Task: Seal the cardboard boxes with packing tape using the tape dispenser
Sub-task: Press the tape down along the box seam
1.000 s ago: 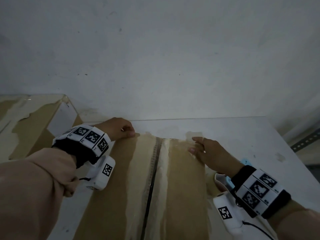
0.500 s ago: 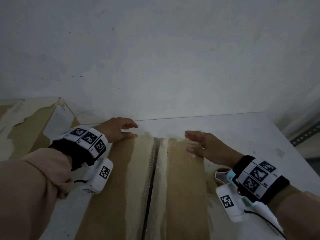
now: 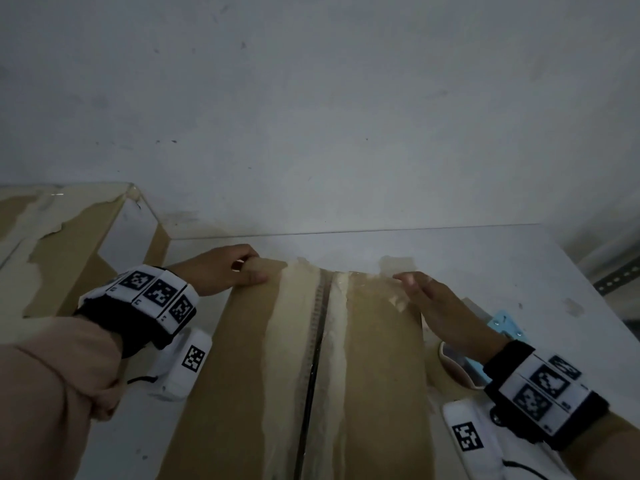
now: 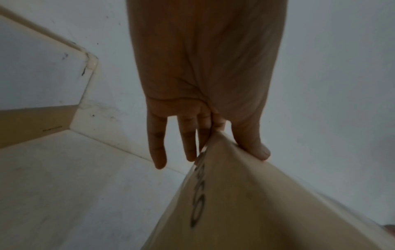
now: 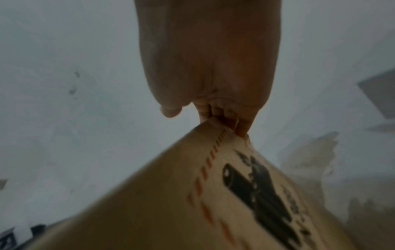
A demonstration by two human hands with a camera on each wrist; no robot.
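Observation:
A brown cardboard box (image 3: pixel 249 375) stands in front of me, flaps closed, with a dark seam (image 3: pixel 315 341) down the middle between pale strips of old tape residue. My left hand (image 3: pixel 239 268) grips the far left corner: the thumb lies on top and the fingers (image 4: pixel 158 143) hang over the far side. My right hand (image 3: pixel 426 292) lies flat along the far right corner with straight fingers; its wrist view shows the fingertips (image 5: pixel 241 130) touching that corner. A blue tape dispenser (image 3: pixel 502 323) with its roll lies on the table right of the box, partly hidden by my right wrist.
A second cardboard box (image 3: pixel 69 244) with torn tape patches stands at the left against the wall. The white table (image 3: pixel 485 258) runs to the wall behind and ends at the right, where a metal shelf upright (image 3: pixel 620 278) shows.
My left hand spread its fingers, then closed them over the far left corner. My right hand slid from the top near the seam out to the far right corner.

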